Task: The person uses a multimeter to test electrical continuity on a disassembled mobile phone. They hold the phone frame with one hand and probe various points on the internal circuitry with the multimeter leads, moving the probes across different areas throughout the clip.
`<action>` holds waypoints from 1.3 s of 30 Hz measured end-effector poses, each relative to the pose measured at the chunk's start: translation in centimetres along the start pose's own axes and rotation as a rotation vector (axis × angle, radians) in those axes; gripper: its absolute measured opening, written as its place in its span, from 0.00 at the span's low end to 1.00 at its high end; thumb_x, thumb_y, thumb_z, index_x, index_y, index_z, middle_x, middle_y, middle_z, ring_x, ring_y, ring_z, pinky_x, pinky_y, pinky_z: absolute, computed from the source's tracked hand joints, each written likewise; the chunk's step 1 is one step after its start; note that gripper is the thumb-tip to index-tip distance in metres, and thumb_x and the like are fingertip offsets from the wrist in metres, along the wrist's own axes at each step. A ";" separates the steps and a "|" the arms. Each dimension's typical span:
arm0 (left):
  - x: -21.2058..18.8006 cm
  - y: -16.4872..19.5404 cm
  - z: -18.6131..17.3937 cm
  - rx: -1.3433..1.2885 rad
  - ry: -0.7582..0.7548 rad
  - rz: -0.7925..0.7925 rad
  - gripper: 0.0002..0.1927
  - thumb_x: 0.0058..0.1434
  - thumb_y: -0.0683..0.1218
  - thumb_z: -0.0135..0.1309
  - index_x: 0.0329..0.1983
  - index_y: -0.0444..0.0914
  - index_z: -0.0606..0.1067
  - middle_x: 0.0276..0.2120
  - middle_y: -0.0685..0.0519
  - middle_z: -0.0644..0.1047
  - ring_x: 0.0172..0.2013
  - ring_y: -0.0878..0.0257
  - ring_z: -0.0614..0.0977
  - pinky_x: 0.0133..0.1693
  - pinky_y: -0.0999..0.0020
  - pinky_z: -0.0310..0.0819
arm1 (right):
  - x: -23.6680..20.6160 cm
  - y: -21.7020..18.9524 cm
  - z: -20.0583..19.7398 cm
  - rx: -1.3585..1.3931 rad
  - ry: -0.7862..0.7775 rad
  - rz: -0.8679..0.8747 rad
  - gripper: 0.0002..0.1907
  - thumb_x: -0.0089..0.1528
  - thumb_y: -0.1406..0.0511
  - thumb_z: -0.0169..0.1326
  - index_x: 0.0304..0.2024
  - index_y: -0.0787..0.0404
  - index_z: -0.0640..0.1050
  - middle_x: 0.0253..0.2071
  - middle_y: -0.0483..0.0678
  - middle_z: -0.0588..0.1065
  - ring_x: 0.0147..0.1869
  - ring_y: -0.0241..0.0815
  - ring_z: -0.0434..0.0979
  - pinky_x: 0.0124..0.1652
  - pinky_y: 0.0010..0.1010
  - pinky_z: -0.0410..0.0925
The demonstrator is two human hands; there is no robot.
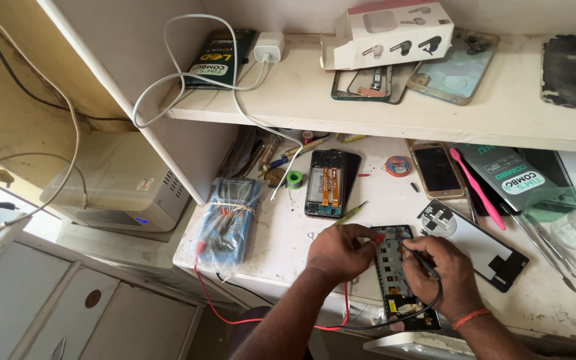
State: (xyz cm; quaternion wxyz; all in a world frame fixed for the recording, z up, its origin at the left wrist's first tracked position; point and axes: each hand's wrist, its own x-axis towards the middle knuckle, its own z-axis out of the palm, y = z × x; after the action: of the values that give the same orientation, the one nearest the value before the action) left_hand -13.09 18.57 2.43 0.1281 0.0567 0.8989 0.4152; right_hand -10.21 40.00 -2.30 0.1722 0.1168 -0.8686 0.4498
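An opened smartphone (pixel 398 280) with its back cover off is lying flat on the white workbench (pixel 288 233), near the front edge. Its long axis is running roughly away from the person, tilting slightly to the left at the far end, with the near end overhanging toward the bench's edge.

The left hand (pixel 341 252) is resting on the phone's upper left side, palm down and wrist bent, the forearm coming in from the lower left. Its fingers are curling together and pinching the red multimeter probe (pixel 379 239), whose tip is touching the board near the phone's far end. The red lead (pixel 261 319) is looping down past the bench edge.

The right hand (pixel 443 270) is lying over the phone's right side, the forearm coming up from the lower right with an orange thread band (pixel 469 318) at the wrist. Its fingers are bunching together around the black probe (pixel 421 260), which is pointing up-left onto the board between the two hands.

A digital multimeter wrapped in plastic (pixel 227 223) is lying well left of the hands. A second opened phone (pixel 327 183) is lying farther back, and a detached display panel (pixel 485 250) is lying just right of the right hand.
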 end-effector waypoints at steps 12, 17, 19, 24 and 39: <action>0.4 -0.9 -0.1 -0.007 0.013 0.042 0.17 0.56 0.56 0.56 0.48 0.53 0.83 0.33 0.55 0.85 0.33 0.63 0.86 0.38 0.67 0.80 | 0.0 0.7 0.9 -0.034 0.005 0.028 0.13 0.54 0.71 0.60 0.42 0.62 0.81 0.33 0.49 0.82 0.32 0.36 0.82 0.34 0.28 0.75; 0.5 -1.0 -0.1 -0.014 0.001 0.001 0.17 0.57 0.57 0.56 0.48 0.53 0.83 0.34 0.54 0.86 0.34 0.63 0.87 0.40 0.67 0.80 | 0.1 0.7 0.9 -0.043 -0.035 0.151 0.15 0.54 0.70 0.60 0.44 0.62 0.82 0.27 0.49 0.81 0.28 0.36 0.80 0.31 0.29 0.74; 0.7 -1.1 -0.2 -0.020 0.000 0.007 0.17 0.57 0.57 0.56 0.47 0.53 0.84 0.35 0.54 0.85 0.35 0.63 0.87 0.40 0.68 0.80 | 0.2 0.7 1.0 -0.037 -0.037 0.153 0.15 0.54 0.70 0.60 0.44 0.63 0.82 0.27 0.49 0.81 0.28 0.36 0.80 0.31 0.28 0.73; 0.8 -1.4 -0.2 -0.021 0.021 0.043 0.17 0.56 0.56 0.56 0.47 0.53 0.84 0.35 0.53 0.85 0.35 0.62 0.87 0.41 0.67 0.81 | 0.3 1.0 1.3 -0.053 -0.033 0.145 0.15 0.53 0.69 0.61 0.44 0.63 0.81 0.27 0.48 0.81 0.28 0.35 0.80 0.30 0.28 0.73; 1.2 -2.0 -0.6 -0.012 -0.004 0.039 0.16 0.58 0.54 0.55 0.48 0.51 0.83 0.35 0.53 0.85 0.34 0.64 0.87 0.41 0.68 0.81 | 0.7 1.8 2.2 -0.044 -0.039 0.142 0.15 0.53 0.70 0.61 0.44 0.62 0.81 0.28 0.49 0.81 0.30 0.35 0.82 0.33 0.28 0.75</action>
State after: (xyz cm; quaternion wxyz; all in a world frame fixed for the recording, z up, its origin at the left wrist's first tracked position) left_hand -14.43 17.10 1.04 0.1222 0.0745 0.8949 0.4227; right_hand -11.93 39.18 -4.53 0.1257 0.0599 -0.8874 0.4395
